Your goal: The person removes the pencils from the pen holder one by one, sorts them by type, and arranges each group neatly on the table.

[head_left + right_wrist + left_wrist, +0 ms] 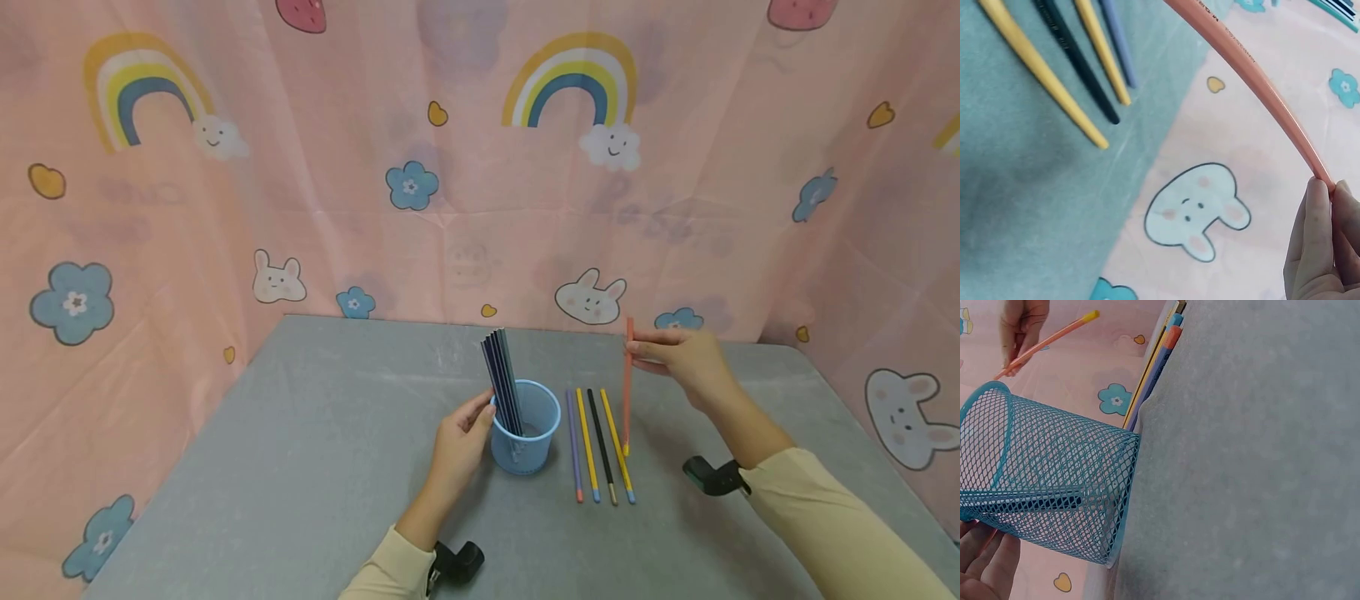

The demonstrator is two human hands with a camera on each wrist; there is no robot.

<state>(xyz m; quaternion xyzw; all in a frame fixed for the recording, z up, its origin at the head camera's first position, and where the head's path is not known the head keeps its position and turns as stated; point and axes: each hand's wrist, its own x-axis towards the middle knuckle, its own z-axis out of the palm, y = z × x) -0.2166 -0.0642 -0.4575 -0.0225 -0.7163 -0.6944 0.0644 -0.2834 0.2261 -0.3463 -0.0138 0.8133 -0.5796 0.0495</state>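
My right hand [693, 362] pinches an orange pencil [628, 375] near its upper end, between thumb and fingers. The pencil hangs nearly upright with its yellow end [1091, 316] down. At the middle of the table stands a light blue mesh pencil cup [522, 457], its rim gripped on the left side by my left hand [459, 437]. A bunch of dark pencils [501, 375] leans to the left inside the cup. Between cup and right hand lie a purple pencil [574, 450], two yellow pencils and a black pencil [600, 446], side by side.
The grey table [322, 467] reaches back to a pink curtain [487, 242] printed with rainbows, rabbits and flowers. More curtain hangs along the left and right sides. A black wrist camera [712, 477] sticks out from the right sleeve, another [459, 562] from the left.
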